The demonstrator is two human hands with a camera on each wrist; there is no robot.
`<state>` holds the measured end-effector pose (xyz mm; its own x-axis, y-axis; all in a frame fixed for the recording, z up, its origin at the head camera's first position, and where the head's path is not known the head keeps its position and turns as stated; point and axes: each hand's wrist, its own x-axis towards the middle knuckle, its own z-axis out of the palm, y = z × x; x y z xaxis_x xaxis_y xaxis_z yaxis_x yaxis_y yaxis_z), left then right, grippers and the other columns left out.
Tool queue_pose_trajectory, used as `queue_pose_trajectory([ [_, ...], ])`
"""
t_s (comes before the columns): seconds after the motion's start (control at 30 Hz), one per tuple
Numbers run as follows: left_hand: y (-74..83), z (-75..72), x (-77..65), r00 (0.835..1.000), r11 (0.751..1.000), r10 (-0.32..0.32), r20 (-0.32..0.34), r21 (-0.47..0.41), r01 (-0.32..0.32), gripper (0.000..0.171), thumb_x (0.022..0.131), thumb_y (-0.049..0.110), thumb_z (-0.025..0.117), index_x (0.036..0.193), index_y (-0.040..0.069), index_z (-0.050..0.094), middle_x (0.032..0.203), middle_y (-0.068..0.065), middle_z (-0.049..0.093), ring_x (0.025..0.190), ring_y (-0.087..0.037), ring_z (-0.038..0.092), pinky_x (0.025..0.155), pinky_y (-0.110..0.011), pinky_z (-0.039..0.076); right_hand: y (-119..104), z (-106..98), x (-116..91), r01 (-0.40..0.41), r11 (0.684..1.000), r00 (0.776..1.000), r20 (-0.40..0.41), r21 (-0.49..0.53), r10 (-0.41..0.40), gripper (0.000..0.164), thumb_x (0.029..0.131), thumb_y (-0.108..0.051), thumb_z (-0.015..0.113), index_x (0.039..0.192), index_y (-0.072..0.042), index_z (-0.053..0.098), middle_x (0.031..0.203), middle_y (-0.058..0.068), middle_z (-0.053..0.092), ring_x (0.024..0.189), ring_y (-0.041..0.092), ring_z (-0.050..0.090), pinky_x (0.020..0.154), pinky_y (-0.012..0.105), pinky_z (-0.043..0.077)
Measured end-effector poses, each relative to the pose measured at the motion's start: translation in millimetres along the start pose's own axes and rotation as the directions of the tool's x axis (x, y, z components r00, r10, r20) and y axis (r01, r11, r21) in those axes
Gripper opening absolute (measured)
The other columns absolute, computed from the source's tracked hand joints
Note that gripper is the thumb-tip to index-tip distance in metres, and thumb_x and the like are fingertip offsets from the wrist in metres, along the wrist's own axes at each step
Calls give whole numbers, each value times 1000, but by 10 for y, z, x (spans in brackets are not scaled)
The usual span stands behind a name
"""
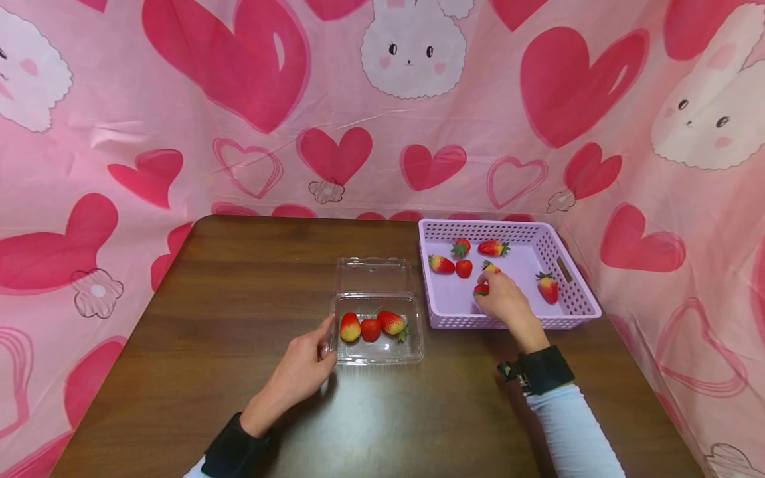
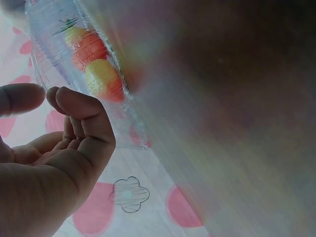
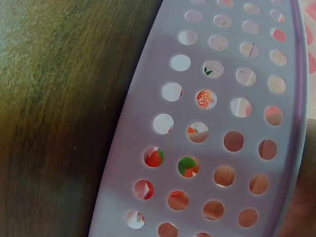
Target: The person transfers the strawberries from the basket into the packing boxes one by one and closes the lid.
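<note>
Head view: clear clamshell (image 1: 373,352) holds three strawberries (image 1: 370,329); purple basket (image 1: 454,321) shows seven, counting one pinched by the right hand (image 1: 505,300). Left hand (image 1: 305,362) pinches clamshell's edge.

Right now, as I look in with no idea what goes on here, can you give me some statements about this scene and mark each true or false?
1. The clear container holds three strawberries. True.
2. That container is shut. False: its lid is open, on the far side.
3. The left hand touches the container's left edge. True.
4. The right hand is inside the purple basket. True.
5. The basket sits left of the container. False: it sits to the right.
6. The basket holds a single strawberry. False: several are in it.
</note>
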<state>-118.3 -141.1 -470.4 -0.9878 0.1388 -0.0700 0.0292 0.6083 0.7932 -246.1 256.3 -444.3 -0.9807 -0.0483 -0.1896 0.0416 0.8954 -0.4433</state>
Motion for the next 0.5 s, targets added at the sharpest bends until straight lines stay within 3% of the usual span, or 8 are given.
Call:
queue_pose_trajectory([
  [0.2,-6,-4,-2,1000,1000,-7,7,-14,7,69,93,2,67,158,0,45,72,-4,49,60,-18,46,50,-25,39,-21,-19,10,4,1000,1000,31,-18,-4,40,91,-13,74,125,3,60,109,22,64,101,38,58,95,58,51],
  [0.5,-13,-6,2,1000,1000,-11,11,-19,11,69,93,2,68,158,0,45,72,-3,49,60,-18,47,50,-25,39,-35,-11,45,-11,1000,998,61,2,11,38,91,-9,75,124,2,59,107,21,62,98,37,58,89,53,52],
])
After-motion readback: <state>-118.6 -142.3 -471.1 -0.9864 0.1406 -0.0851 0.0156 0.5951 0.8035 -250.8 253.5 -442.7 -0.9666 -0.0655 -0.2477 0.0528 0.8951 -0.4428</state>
